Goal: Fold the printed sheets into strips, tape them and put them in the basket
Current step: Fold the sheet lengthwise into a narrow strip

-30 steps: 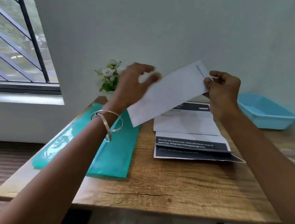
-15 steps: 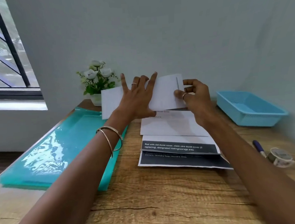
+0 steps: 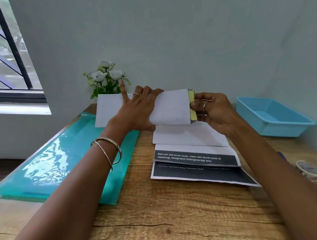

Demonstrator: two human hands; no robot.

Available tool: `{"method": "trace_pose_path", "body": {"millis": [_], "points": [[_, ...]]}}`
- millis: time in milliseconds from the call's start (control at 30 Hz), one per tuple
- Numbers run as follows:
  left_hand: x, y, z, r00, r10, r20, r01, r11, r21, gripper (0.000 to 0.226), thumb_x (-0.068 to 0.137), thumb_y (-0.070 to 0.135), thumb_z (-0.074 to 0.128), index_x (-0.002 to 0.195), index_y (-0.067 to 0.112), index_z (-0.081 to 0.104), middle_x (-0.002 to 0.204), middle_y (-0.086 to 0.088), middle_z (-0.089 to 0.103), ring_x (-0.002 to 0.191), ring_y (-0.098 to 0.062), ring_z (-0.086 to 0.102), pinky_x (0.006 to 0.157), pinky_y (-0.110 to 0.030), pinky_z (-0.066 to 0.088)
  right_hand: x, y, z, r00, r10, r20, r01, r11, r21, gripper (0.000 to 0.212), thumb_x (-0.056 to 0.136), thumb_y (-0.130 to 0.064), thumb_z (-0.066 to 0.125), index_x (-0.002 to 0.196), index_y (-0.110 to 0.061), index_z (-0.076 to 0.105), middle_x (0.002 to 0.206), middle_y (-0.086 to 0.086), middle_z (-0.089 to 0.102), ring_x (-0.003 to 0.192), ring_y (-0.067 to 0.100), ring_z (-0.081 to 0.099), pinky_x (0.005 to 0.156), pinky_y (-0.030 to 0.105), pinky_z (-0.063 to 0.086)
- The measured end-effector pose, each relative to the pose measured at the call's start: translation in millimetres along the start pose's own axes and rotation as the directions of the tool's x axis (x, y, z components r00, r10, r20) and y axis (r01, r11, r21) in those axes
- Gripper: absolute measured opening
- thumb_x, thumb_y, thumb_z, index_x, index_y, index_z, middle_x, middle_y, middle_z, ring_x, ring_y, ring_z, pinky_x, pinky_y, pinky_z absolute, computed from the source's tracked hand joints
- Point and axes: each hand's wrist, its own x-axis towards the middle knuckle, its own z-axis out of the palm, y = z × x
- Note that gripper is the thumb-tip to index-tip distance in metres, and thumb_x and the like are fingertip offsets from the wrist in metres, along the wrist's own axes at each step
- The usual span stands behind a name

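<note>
Strip (image 3: pixel 169 108): I'm pinching its end in my right hand (image 3: pixel 211 111), left hand (image 3: pixel 135 110) flat on it
Left: taping, basket (image 3: pixel 273 114) drop, more sheets (image 3: pixel 197 160)

The room is lit by soft daylight that is let in through the window (image 3: pixel 9 53) on the left. White glare is seen on the shiny teal folder (image 3: pixel 52 160), where the light is bounced back. Only faint shadows are cast on the wooden table (image 3: pixel 176 218). The middle of the view is sharp, and white words on the printed sheets (image 3: pixel 195 160) can be read. Things near the right edge, like the tape roll (image 3: pixel 309 170), are blurred. Straight lines are bent toward the edges.
</note>
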Motion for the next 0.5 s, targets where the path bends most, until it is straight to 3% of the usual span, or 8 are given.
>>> {"method": "trace_pose_path", "body": {"millis": [133,233,400,500], "points": [[-2.7,0.8,-6.3,0.998,0.028,0.063,-0.023,0.996,-0.082,0.114,0.058,0.06,0.071,0.147,0.024,0.009,0.133,-0.008,0.031,0.132,-0.033,0.022,0.099,-0.078,-0.005,-1.8,3.7,-6.9,0.995,0.063,0.08,-0.063,0.998,0.001,0.018,0.083,0.01,0.06,0.092,-0.003,0.068,0.079,0.011,0.07,0.068,0.029,0.066,0.067,0.048,0.06],[-3.6,5.3,-6.2,0.996,0.052,0.073,-0.045,0.994,-0.101,0.117,0.056,0.061,0.07,0.147,0.025,0.006,0.131,-0.008,0.031,0.131,-0.033,0.022,0.098,-0.078,-0.006,-3.9,4.4,-4.6,0.992,0.059,0.11,-0.054,0.998,-0.041,0.021,0.083,0.007,0.062,0.1,-0.004,0.068,0.081,0.009,0.071,0.064,0.024,0.067,0.06,0.041,0.059],[-5.1,14.8,-1.1,0.996,0.071,0.058,-0.067,0.995,-0.077,0.129,0.051,0.084,0.059,0.148,0.028,-0.005,0.134,-0.009,0.032,0.132,-0.032,0.024,0.099,-0.077,-0.01,-3.3,13.5,3.3,0.995,0.045,0.084,-0.036,0.994,-0.107,0.029,0.084,0.013,0.056,0.095,-0.01,0.07,0.076,0.004,0.071,0.059,0.021,0.065,0.052,0.035,0.055],[-5.6,19.1,1.9,0.998,0.065,0.024,-0.064,0.997,-0.034,0.128,0.049,0.093,0.048,0.148,0.024,0.006,0.131,-0.009,0.037,0.13,-0.032,0.029,0.1,-0.077,-0.008,-1.3,14.4,4.6,0.999,0.049,0.019,-0.045,0.987,-0.153,0.027,0.084,0.013,0.058,0.096,-0.008,0.071,0.081,0.008,0.071,0.063,0.024,0.065,0.052,0.034,0.057]]}}
